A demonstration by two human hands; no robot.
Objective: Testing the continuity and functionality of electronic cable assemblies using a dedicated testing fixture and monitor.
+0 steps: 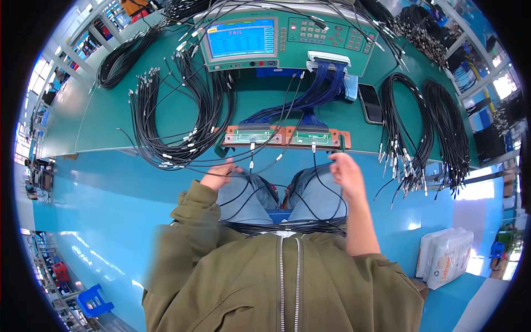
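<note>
My left hand [220, 174] is just below the table's front edge, fingers curled; a black cable passes by its fingertips, and I cannot make out what they hold. Opposite it, my right hand [347, 176] is closed beneath the right end of a test fixture [285, 136], its grip too small to read. Two green boards sit on the fixture's orange-brown blocks. A black cable with a white plug [253, 146] hangs from the left board, and a second white plug [313, 147] from the right one. Both cables run down over my lap, where more black cables [287, 227] lie.
A green tester [287, 41] with a lit blue screen [242, 39] stands behind the fixture, joined to it by blue ribbon wires [298, 99]. Cable bundles lie left [188, 124] and right [406, 122]. A phone [370, 103] lies beside the right bundle. White bags [445, 257] sit lower right.
</note>
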